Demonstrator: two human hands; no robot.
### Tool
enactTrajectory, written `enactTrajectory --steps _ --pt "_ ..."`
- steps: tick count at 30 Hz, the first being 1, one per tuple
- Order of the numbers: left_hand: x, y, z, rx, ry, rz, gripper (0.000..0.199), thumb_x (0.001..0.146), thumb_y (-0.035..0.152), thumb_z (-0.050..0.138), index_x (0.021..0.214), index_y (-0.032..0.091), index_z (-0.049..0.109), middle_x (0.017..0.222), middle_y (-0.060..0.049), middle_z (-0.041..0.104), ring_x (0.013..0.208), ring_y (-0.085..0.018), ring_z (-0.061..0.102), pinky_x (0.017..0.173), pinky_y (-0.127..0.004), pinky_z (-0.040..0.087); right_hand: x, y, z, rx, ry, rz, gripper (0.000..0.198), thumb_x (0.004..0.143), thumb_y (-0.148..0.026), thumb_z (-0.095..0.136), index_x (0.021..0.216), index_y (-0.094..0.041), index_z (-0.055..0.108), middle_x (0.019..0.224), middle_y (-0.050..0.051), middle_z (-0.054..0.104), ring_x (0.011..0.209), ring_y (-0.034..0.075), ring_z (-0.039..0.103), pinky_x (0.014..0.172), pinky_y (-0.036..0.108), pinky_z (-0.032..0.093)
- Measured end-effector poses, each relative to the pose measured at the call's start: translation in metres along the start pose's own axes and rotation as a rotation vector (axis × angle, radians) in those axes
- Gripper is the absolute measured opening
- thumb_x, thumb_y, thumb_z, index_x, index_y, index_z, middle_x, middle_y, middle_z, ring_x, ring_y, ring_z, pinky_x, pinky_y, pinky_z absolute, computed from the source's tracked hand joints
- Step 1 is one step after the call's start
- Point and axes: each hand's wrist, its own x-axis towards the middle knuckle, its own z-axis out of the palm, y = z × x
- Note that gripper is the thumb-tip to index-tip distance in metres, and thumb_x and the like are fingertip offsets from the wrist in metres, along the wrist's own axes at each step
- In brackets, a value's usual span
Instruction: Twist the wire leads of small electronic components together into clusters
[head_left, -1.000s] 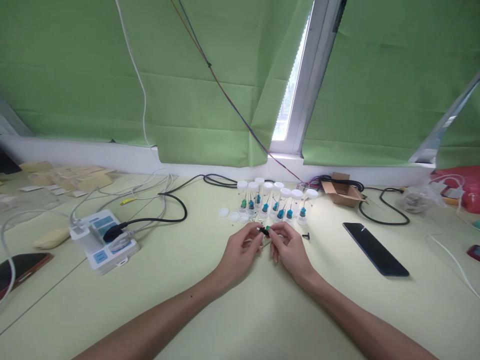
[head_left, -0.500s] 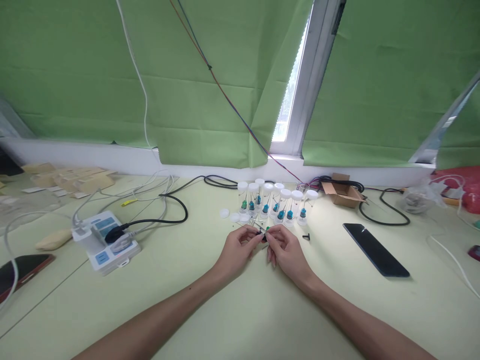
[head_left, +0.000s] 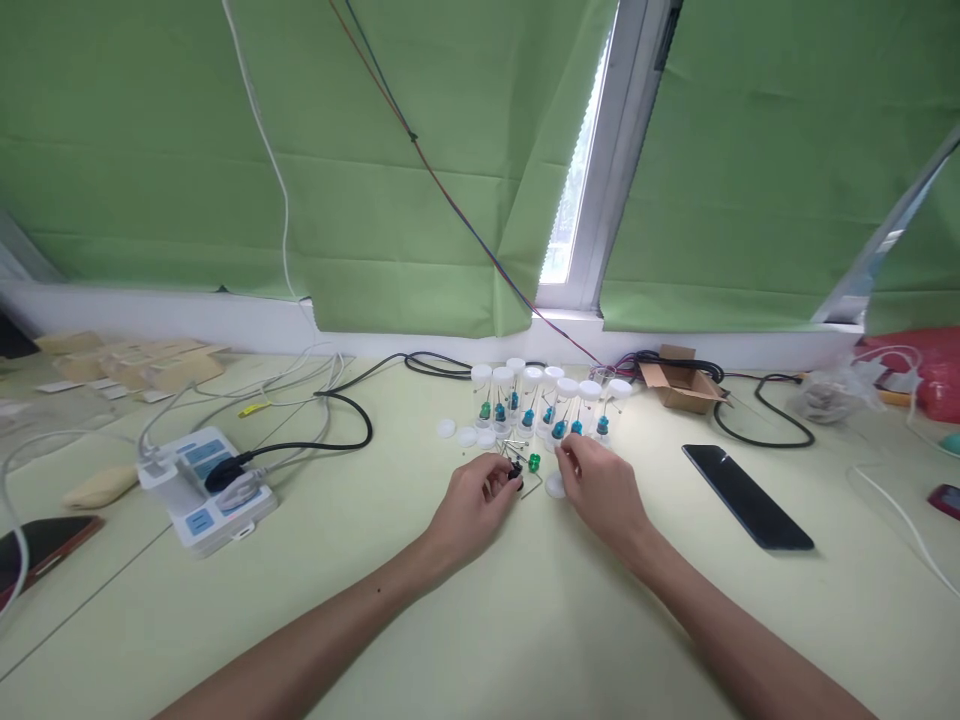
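Observation:
My left hand (head_left: 474, 500) pinches a small black part (head_left: 515, 472) between thumb and fingertips. Just beyond it on the table lie a small green piece (head_left: 534, 462), a bent metal hex key (head_left: 532, 486) and several thin metal pins or screws (head_left: 513, 446). My right hand (head_left: 604, 490) is apart from the left, fingers curled together beside a white round cap (head_left: 556, 485); whatever they hold is hidden. Behind both hands stand several clear vials (head_left: 529, 405) with white caps, holding blue or green pieces with thin stems.
More white caps (head_left: 466, 437) lie left of the vials. A power strip (head_left: 206, 490) with plugs sits at left, a dark phone (head_left: 746, 497) at right. Behind are an open cardboard box (head_left: 681, 388) and black cables (head_left: 364, 410).
My right hand has parted from the left and shifted right, over where a black T-shaped piece lay. The green piece, hex key and a white cap now show. My left hand keeps the black part.

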Motion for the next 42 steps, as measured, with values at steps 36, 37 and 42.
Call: enactTrajectory --steps 36,37,42 --pt "-0.002 0.0 -0.001 0.267 -0.119 -0.054 0.028 0.081 0.039 0.06 0.103 0.022 0.063 0.079 0.0 0.059 0.067 -0.015 0.049 0.058 -0.026 0.04 0.008 0.019 -0.006 -0.224 -0.347 0.17 0.016 0.099 -0.017 0.041 0.106 -0.017 0.055 0.099 0.011 0.064 0.081 0.022 0.063 0.054 0.026 0.028" --pt "-0.002 0.0 -0.001 0.267 -0.118 -0.052 0.028 0.081 0.039 0.061 0.103 0.022 0.063 0.079 0.0 0.059 0.067 -0.015 0.049 0.058 -0.026 0.04 0.008 0.018 -0.006 -0.23 -0.334 0.17 0.016 0.099 -0.018 0.041 0.105 -0.017 0.056 0.098 0.011 0.065 0.08 0.022 0.064 0.054 0.026 0.028" --pt "-0.001 0.003 -0.001 0.24 -0.091 -0.049 0.032 0.082 0.045 0.061 0.104 0.021 0.063 0.078 0.0 0.06 0.065 -0.015 0.049 0.058 -0.026 0.04 0.009 0.018 -0.006 -0.202 -0.182 0.169 0.014 0.098 -0.023 0.045 0.096 -0.019 0.059 0.091 0.009 0.065 0.071 0.02 0.062 0.053 0.026 0.028"
